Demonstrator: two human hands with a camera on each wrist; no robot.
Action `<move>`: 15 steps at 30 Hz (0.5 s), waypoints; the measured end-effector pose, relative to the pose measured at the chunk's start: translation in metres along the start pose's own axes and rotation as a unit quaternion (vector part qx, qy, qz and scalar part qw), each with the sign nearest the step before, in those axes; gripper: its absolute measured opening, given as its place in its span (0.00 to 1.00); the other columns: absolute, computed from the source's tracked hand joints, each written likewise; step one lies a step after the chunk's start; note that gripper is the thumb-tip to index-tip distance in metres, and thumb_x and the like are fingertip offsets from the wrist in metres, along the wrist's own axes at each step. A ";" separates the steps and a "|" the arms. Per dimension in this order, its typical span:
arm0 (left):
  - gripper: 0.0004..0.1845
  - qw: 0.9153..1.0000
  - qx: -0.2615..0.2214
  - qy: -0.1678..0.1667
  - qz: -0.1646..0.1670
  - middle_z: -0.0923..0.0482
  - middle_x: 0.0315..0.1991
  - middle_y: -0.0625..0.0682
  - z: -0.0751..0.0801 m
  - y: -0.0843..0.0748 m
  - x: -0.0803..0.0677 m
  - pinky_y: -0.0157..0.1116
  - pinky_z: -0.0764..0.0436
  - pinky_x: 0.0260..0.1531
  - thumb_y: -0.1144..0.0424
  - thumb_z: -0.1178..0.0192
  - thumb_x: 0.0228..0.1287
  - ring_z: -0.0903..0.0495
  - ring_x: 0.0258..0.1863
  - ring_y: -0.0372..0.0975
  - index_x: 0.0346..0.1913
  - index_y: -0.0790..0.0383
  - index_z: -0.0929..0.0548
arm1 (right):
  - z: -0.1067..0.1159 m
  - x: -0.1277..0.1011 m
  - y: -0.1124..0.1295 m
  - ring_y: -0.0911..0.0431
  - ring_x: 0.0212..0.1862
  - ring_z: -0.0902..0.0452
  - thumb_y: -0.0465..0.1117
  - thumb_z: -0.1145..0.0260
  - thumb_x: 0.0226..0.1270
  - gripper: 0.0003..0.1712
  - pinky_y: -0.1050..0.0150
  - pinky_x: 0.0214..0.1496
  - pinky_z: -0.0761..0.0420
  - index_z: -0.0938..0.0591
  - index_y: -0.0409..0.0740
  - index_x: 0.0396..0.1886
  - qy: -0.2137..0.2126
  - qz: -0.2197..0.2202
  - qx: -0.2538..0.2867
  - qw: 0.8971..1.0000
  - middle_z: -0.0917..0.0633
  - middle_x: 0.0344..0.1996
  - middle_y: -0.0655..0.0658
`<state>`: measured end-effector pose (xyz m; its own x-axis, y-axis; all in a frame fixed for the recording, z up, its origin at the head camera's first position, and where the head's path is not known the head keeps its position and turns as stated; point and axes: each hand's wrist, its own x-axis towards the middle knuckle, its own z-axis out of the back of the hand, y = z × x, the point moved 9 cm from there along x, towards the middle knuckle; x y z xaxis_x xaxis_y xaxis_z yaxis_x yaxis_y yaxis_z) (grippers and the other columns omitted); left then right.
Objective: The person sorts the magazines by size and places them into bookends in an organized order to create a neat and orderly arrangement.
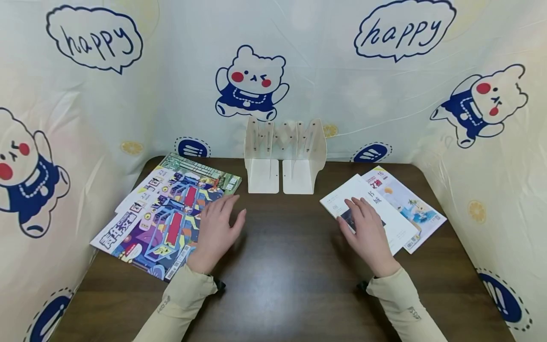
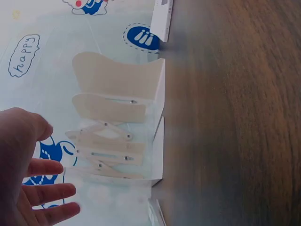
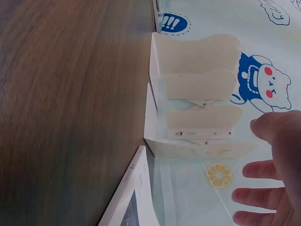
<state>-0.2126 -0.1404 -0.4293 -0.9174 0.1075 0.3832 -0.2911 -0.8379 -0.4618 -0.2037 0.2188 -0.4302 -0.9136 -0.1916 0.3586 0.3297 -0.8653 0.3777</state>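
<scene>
My left hand [image 1: 216,232] is over the right edge of a colourful purple magazine [image 1: 141,232], its fingers relaxed and holding nothing. Under that magazine, a green one [image 1: 232,181] shows at the back. On the other side, my right hand [image 1: 368,237] hovers at or just over a white book [image 1: 399,230], fingers loosely spread; contact cannot be told. The book partly covers a pale magazine [image 1: 420,204] with a beach picture. Between both piles, at the back, stands a white expandable bookend [image 1: 263,176] with several upright dividers, seen closer in the left wrist view and right wrist view.
A dark brown wooden table [image 1: 282,266] carries everything. Pale cloth [image 1: 316,85] printed with bears and speech bubbles rises along the back and both sides, close behind the bookend.
</scene>
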 end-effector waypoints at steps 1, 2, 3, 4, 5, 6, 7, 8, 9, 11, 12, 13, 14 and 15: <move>0.27 1.000 -0.011 -0.005 0.001 0.21 0.64 0.64 0.001 0.000 0.001 0.63 0.29 0.68 0.52 0.35 0.72 0.23 0.64 0.58 0.66 0.64 0.21 | 0.001 0.000 0.000 0.33 0.71 0.33 0.47 0.32 0.73 0.31 0.32 0.71 0.33 0.24 0.35 0.68 -0.003 0.003 -0.001 1.000 0.24 0.67 0.29; 0.25 1.000 -0.021 -0.008 0.004 0.20 0.63 0.64 0.001 0.001 0.001 0.61 0.25 0.65 0.53 0.35 0.72 0.21 0.63 0.58 0.65 0.64 0.20 | 0.002 0.000 -0.001 0.33 0.69 0.31 0.47 0.31 0.73 0.30 0.33 0.70 0.31 0.23 0.35 0.67 -0.006 0.006 -0.003 1.000 0.23 0.65 0.30; 0.25 0.999 -0.031 -0.009 0.006 0.19 0.62 0.64 0.001 0.001 0.002 0.59 0.21 0.62 0.54 0.35 0.73 0.19 0.60 0.58 0.65 0.65 0.20 | 0.003 0.000 -0.002 0.34 0.68 0.29 0.46 0.31 0.72 0.29 0.33 0.68 0.28 0.22 0.34 0.66 -0.009 0.010 -0.004 1.000 0.21 0.64 0.30; 0.24 0.999 -0.040 -0.010 0.009 0.18 0.61 0.65 0.001 0.002 0.003 0.58 0.19 0.59 0.55 0.35 0.73 0.18 0.58 0.58 0.64 0.65 0.20 | 0.004 0.000 -0.003 0.35 0.66 0.27 0.45 0.30 0.72 0.28 0.34 0.66 0.26 0.22 0.34 0.65 -0.012 0.012 -0.005 1.000 0.20 0.62 0.31; 0.23 0.999 -0.049 -0.008 0.012 0.18 0.60 0.65 0.001 0.002 0.003 0.57 0.17 0.56 0.55 0.35 0.73 0.17 0.57 0.57 0.64 0.66 0.20 | 0.005 0.000 -0.003 0.35 0.64 0.25 0.45 0.30 0.72 0.27 0.34 0.64 0.25 0.21 0.34 0.64 -0.014 0.014 -0.007 1.000 0.19 0.61 0.31; 0.23 0.998 -0.056 -0.005 0.016 0.18 0.59 0.65 0.000 0.003 0.003 0.56 0.16 0.54 0.55 0.36 0.74 0.16 0.55 0.57 0.63 0.66 0.20 | 0.006 0.000 -0.004 0.35 0.62 0.24 0.44 0.29 0.71 0.27 0.35 0.63 0.23 0.20 0.34 0.63 -0.016 0.016 -0.009 1.000 0.18 0.59 0.32; 0.23 0.998 -0.062 -0.002 0.019 0.17 0.58 0.65 0.000 0.004 0.004 0.56 0.15 0.53 0.55 0.36 0.74 0.15 0.54 0.56 0.63 0.67 0.20 | 0.007 0.000 -0.004 0.35 0.61 0.23 0.44 0.29 0.71 0.26 0.35 0.61 0.22 0.19 0.34 0.62 -0.017 0.017 -0.011 1.000 0.18 0.58 0.32; 0.22 0.998 -0.066 0.000 0.022 0.17 0.58 0.65 -0.001 0.004 0.004 0.55 0.14 0.52 0.55 0.36 0.74 0.15 0.53 0.56 0.63 0.67 0.19 | 0.008 0.000 -0.005 0.36 0.60 0.22 0.44 0.28 0.70 0.25 0.35 0.60 0.21 0.19 0.34 0.61 -0.017 0.017 -0.013 1.000 0.17 0.57 0.32; 0.22 0.997 -0.069 0.002 0.025 0.17 0.57 0.64 -0.001 0.004 0.004 0.55 0.14 0.51 0.55 0.36 0.75 0.15 0.52 0.55 0.62 0.67 0.19 | 0.009 0.000 -0.006 0.36 0.59 0.22 0.44 0.28 0.70 0.25 0.36 0.59 0.21 0.19 0.34 0.60 -0.016 0.017 -0.015 1.000 0.17 0.56 0.32; 0.21 0.997 -0.072 0.004 0.028 0.16 0.55 0.64 -0.003 0.005 0.005 0.54 0.13 0.50 0.56 0.37 0.75 0.14 0.50 0.54 0.61 0.67 0.19 | 0.010 0.000 -0.009 0.36 0.58 0.21 0.43 0.28 0.70 0.24 0.36 0.58 0.20 0.18 0.34 0.60 -0.010 0.014 -0.020 1.000 0.17 0.56 0.31; 0.21 0.997 -0.072 0.004 0.029 0.16 0.54 0.64 -0.003 0.006 0.005 0.54 0.13 0.49 0.56 0.37 0.75 0.14 0.48 0.54 0.60 0.67 0.18 | 0.010 -0.001 -0.010 0.36 0.58 0.21 0.43 0.28 0.70 0.24 0.36 0.58 0.20 0.18 0.34 0.59 -0.006 0.011 -0.022 1.000 0.17 0.56 0.31; 0.20 0.997 -0.074 0.004 0.030 0.16 0.53 0.64 -0.003 0.006 0.006 0.53 0.13 0.48 0.56 0.37 0.75 0.14 0.48 0.53 0.60 0.67 0.18 | 0.011 -0.001 -0.012 0.35 0.57 0.20 0.44 0.28 0.71 0.24 0.35 0.57 0.19 0.18 0.33 0.59 -0.002 0.009 -0.025 1.000 0.17 0.56 0.31; 0.19 0.997 -0.077 0.002 0.031 0.15 0.53 0.63 -0.003 0.006 0.006 0.53 0.12 0.48 0.56 0.36 0.75 0.14 0.47 0.53 0.59 0.67 0.17 | 0.011 -0.001 -0.013 0.35 0.57 0.20 0.43 0.29 0.71 0.24 0.35 0.57 0.19 0.18 0.33 0.59 0.001 0.007 -0.027 1.000 0.17 0.56 0.30; 0.19 0.996 -0.081 0.002 0.032 0.15 0.52 0.63 -0.002 0.007 0.007 0.52 0.12 0.47 0.57 0.36 0.75 0.14 0.47 0.52 0.58 0.67 0.17 | 0.012 -0.001 -0.014 0.35 0.57 0.20 0.43 0.29 0.71 0.23 0.35 0.57 0.19 0.18 0.33 0.59 0.004 0.005 -0.029 1.000 0.17 0.56 0.30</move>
<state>-0.2218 -0.1441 -0.4317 -0.9364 0.0588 0.3459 -0.2714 -0.7462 -0.6079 -0.2048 0.2365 -0.4256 -0.9123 -0.2043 0.3549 0.3250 -0.8885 0.3240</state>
